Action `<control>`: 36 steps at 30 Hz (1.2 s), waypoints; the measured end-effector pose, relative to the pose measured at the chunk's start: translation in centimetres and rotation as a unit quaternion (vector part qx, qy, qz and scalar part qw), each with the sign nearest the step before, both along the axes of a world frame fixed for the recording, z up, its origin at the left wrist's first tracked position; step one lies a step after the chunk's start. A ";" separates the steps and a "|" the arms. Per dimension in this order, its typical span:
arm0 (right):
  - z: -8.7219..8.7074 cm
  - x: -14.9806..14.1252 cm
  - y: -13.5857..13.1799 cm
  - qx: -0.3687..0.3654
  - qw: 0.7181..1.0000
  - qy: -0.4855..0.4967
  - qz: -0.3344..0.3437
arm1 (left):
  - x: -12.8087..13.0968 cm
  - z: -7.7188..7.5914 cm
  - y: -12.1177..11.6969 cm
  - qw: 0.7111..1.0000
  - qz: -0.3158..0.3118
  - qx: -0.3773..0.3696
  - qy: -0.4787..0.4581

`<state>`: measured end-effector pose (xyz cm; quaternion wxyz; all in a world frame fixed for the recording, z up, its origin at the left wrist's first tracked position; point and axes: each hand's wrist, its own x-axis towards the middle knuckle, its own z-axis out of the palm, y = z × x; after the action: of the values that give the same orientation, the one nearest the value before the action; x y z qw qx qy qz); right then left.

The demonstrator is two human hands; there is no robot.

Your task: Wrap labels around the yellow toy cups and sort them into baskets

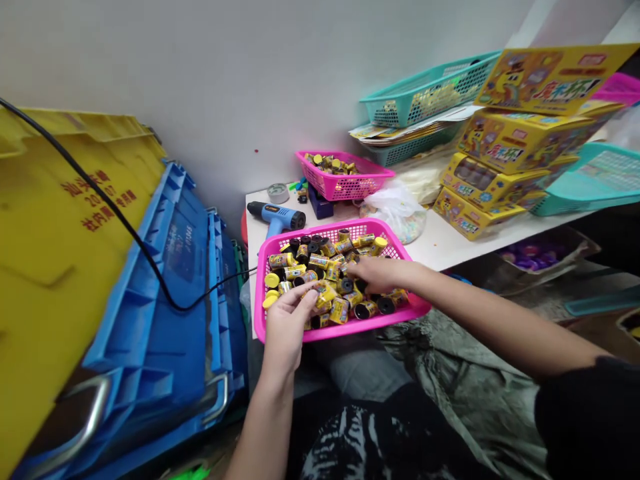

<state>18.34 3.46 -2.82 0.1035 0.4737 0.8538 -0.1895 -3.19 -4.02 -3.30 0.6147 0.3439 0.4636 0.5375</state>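
- So, left hand (pixel 287 327) pinches a yellow wrapped cylinder (pixel 324 295) over the pink basket (pixel 350 329)
- right hand (pixel 377 273) dips in, can't tell its grip; seems like sorting, tight pile calls for careful fingertips
- blue heat gun (pixel 283 216) lies farther left

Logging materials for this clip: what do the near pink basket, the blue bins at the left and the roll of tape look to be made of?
Near pink basket: glossy moulded plastic, judging by its smooth rim and regular mesh.
Blue bins: probably hard plastic, semi-matte, with moulded ribs; their handles look like shiny metal.
Roll of tape: greyish, perhaps cloth or plastic film; too small to tell.
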 end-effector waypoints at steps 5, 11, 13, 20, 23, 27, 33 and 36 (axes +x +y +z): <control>1.7 2.5 -2.5 0.028 0.935 0.337 -0.103 | -1.1 0.1 -0.5 0.999 -0.031 -0.008 0.011; -0.1 -0.4 -7.5 -0.054 0.664 0.702 -0.251 | 0.1 -0.4 -0.8 0.997 -0.074 -0.016 0.022; -0.5 -1.5 -8.3 -0.052 0.641 0.721 -0.259 | 0.6 -0.3 -1.0 0.997 -0.079 -0.011 0.006; -0.8 -1.9 -9.6 0.020 0.753 0.593 -0.284 | 1.3 -0.1 -1.5 0.997 -0.072 0.001 0.021; -0.8 -1.9 -10.1 0.096 0.796 0.535 -0.266 | 1.3 -0.2 -1.5 0.995 -0.097 0.004 0.035; -1.4 -2.8 -10.3 0.116 0.781 0.562 -0.249 | 1.2 0.0 -1.6 0.990 -0.138 0.023 0.032; -2.2 -4.6 -10.7 -0.167 0.605 0.742 -0.238 | 1.3 0.4 -2.0 0.985 -0.163 0.049 0.034; -2.6 -5.1 -10.7 -0.266 0.555 0.759 -0.215 | 1.5 0.5 -2.2 0.978 -0.175 0.097 0.062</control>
<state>13.23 -7.23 -5.46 -0.5053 0.2751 0.3999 -0.7135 -1.68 -6.26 -2.81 0.6328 0.5101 0.3795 0.4419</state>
